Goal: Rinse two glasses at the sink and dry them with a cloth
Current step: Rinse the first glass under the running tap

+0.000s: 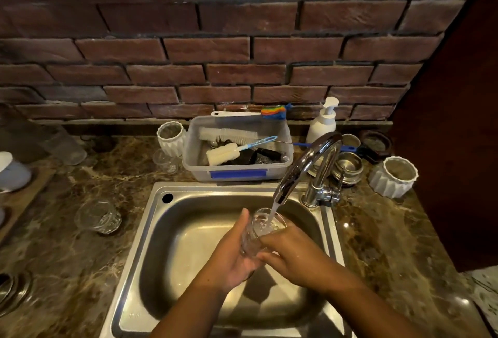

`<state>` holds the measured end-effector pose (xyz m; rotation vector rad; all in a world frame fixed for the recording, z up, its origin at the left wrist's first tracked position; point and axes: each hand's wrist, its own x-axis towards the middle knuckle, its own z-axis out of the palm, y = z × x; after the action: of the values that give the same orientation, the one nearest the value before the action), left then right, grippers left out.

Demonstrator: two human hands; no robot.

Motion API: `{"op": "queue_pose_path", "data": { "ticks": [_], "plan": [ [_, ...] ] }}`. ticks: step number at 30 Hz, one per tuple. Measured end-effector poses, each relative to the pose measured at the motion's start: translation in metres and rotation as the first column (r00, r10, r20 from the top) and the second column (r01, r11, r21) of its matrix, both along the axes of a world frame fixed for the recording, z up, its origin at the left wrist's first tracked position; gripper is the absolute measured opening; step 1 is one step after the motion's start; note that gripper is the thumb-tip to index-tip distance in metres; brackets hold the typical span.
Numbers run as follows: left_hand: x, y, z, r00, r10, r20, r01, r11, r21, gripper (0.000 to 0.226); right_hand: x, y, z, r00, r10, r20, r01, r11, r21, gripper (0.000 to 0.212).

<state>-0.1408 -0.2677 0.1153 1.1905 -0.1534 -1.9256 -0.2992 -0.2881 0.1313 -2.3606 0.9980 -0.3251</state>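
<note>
Both hands holding one glass (260,230) over sink (188,230), tap (304,165) water running straight into it. Left hand (234,254) cradling base and left side, right hand (293,254) gripping from right, fingers curling round. Glass leaning a bit, mouth up toward spout, base down toward person. Looking clear, wet, bubbly inside. Second glass (98,219) sitting upright on bench (67,270), well off left, so guessing left hand is nearer for that grab.
</note>
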Motion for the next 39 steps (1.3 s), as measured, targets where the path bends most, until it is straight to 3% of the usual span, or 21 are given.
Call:
{"op": "queue_pose_path", "data": {
  "ticks": [3,6,8,10,11,12,14,16,18,20,23,25,27,29,30,31,32,34,36,38,39],
  "plan": [
    [-0.003,-0.007,0.001,1.0,-0.009,-0.004,0.009,0.997,0.075,0.049,-0.005,0.004,-0.005,0.985,-0.122,0.119,0.099,0.979,0.179,0.03],
    [-0.02,-0.011,0.002,0.946,0.013,0.324,0.004,0.999,-0.05,0.034,0.004,0.012,-0.006,0.878,-0.388,0.28,0.26,0.878,0.402,0.031],
    [-0.027,-0.007,-0.002,0.802,0.117,0.586,0.036,0.97,-0.242,0.026,0.016,0.014,-0.002,0.688,-0.64,0.342,0.324,0.693,0.644,0.031],
    [-0.025,-0.004,-0.01,0.625,0.206,0.753,0.141,0.919,-0.369,0.019,0.027,0.014,0.004,0.448,-0.858,0.251,0.217,0.377,0.9,0.029],
    [-0.023,-0.003,-0.012,0.581,0.234,0.779,0.174,0.9,-0.4,0.02,0.031,0.014,0.004,0.379,-0.904,0.199,0.141,0.268,0.953,0.028],
    [-0.021,-0.002,-0.014,0.568,0.251,0.784,0.184,0.889,-0.418,0.022,0.033,0.014,0.003,0.371,-0.911,0.182,0.132,0.245,0.961,0.027],
    [-0.016,-0.003,-0.013,0.63,0.241,0.738,0.137,0.901,-0.411,0.026,0.036,0.014,0.0,0.473,-0.851,0.23,0.285,0.395,0.874,0.025],
    [-0.011,-0.008,-0.012,0.8,0.148,0.582,0.02,0.962,-0.272,0.028,0.034,0.015,0.001,0.673,-0.69,0.266,0.41,0.647,0.643,0.025],
    [-0.003,-0.014,-0.007,0.973,0.028,0.229,-0.016,0.998,-0.053,0.035,0.027,0.013,0.004,0.877,-0.431,0.212,0.345,0.873,0.346,0.025],
    [0.008,-0.017,-0.003,0.999,-0.03,-0.043,0.034,0.996,0.077,0.035,0.019,0.01,0.008,0.984,-0.173,0.033,0.17,0.982,0.076,0.027],
    [0.006,-0.021,0.004,0.996,-0.058,-0.068,0.063,0.995,0.076,0.022,0.015,0.013,0.002,0.989,-0.145,0.023,0.143,0.986,0.088,0.037],
    [-0.005,-0.02,0.003,0.981,0.048,0.19,-0.046,0.999,-0.014,0.024,0.024,0.019,0.001,0.897,-0.383,0.22,0.317,0.905,0.282,0.029],
    [-0.014,-0.016,-0.001,0.832,0.197,0.518,-0.064,0.962,-0.264,0.023,0.038,0.02,0.005,0.641,-0.693,0.331,0.413,0.674,0.612,0.02],
    [-0.015,-0.011,-0.008,0.608,0.293,0.738,0.122,0.884,-0.452,0.017,0.044,0.016,0.008,0.382,-0.89,0.248,0.225,0.35,0.909,0.02],
    [-0.013,-0.009,-0.012,0.526,0.321,0.787,0.208,0.849,-0.486,0.015,0.044,0.014,0.01,0.308,-0.93,0.198,0.108,0.241,0.964,0.02],
    [-0.01,-0.009,-0.015,0.496,0.333,0.802,0.252,0.828,-0.5,0.015,0.043,0.012,0.013,0.284,-0.94,0.189,0.065,0.215,0.974,0.02],
    [-0.008,-0.008,-0.015,0.519,0.313,0.795,0.254,0.832,-0.494,0.016,0.042,0.012,0.015,0.31,-0.924,0.226,0.1,0.268,0.958,0.019],
    [-0.006,-0.011,-0.009,0.702,0.172,0.691,0.153,0.911,-0.382,0.021,0.041,0.013,0.012,0.461,-0.823,0.333,0.296,0.496,0.816,0.019],
    [0.0,-0.014,-0.002,0.925,0.016,0.381,0.03,0.993,-0.116,0.025,0.036,0.013,0.001,0.695,-0.621,0.363,0.39,0.75,0.534,0.017],
    [0.006,-0.015,0.002,0.998,-0.011,0.068,0.004,0.995,0.104,0.031,0.027,0.011,-0.006,0.864,-0.428,0.266,0.329,0.879,0.346,0.017],
    [0.007,-0.016,0.004,1.0,0.004,0.026,-0.008,0.989,0.148,0.034,0.022,0.009,-0.008,0.891,-0.388,0.236,0.299,0.892,0.339,0.019]
  ]
}}
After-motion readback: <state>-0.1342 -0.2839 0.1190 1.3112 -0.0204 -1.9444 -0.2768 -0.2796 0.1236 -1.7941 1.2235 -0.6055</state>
